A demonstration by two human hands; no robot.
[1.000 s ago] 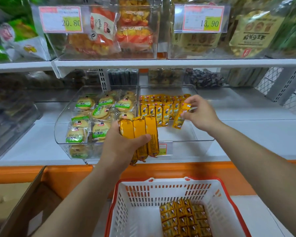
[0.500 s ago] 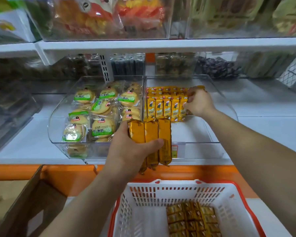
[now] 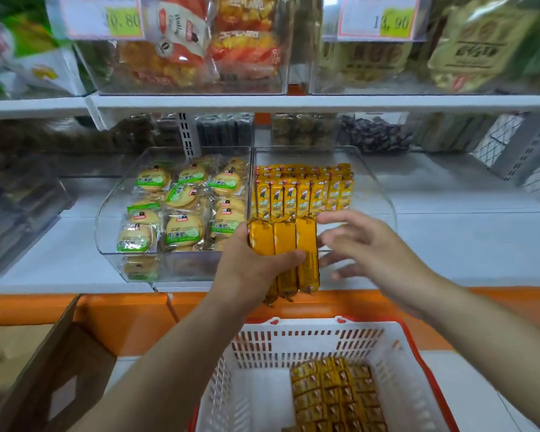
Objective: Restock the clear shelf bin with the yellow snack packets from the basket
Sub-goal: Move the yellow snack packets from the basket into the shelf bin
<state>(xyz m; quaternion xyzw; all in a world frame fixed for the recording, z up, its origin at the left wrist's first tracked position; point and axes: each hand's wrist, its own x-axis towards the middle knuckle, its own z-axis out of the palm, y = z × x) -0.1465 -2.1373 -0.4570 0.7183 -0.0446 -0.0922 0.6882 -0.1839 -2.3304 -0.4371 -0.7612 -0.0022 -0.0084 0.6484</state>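
My left hand [image 3: 256,266] grips a bundle of three yellow snack packets [image 3: 286,244], held upright in front of the clear shelf bin [image 3: 378,188]. Rows of yellow packets [image 3: 303,191] stand in the back half of that bin. My right hand [image 3: 362,244] hovers just right of the held bundle, fingers spread and holding nothing, slightly blurred. Below, the white basket with a red rim [image 3: 259,378] holds several more yellow packets [image 3: 334,394] stacked at its right side.
A second clear bin [image 3: 113,213] on the left holds round green-labelled biscuit packs [image 3: 181,210]. Upper-shelf bins with price tags [image 3: 381,17] hang overhead. An orange ledge [image 3: 122,310] runs below the shelf. A cardboard box [image 3: 53,369] sits at lower left.
My right hand has let go of the packet it set into the bin's row and pulled back toward the bundle in my left hand, now spread open. The left hand stays put.
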